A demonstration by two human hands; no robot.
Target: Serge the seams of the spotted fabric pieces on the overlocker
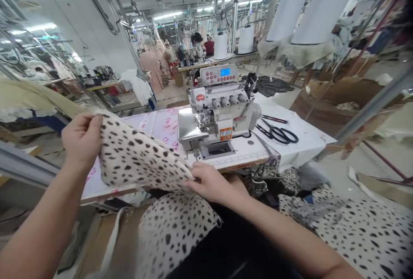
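A cream fabric piece with black spots (138, 154) is stretched between my two hands over the table's front edge. My left hand (84, 134) pinches its upper left corner, thumb on top. Further right, my right hand (209, 182) is closed on the fabric's edge, just in front of the sewing machine. Below, a part of the spotted cloth hangs down over my lap. Behind my right hand stands a white overlock sewing machine (222, 106) with a lit blue display. The fabric is apart from the machine's presser foot.
Black scissors (279, 132) and dark red-handled tweezers (274, 119) lie on the table right of the machine. More spotted fabric (364, 227) is heaped at lower right. Large white thread cones (290, 7) stand at upper right. A cardboard box (348, 94) sits behind. People work in the background.
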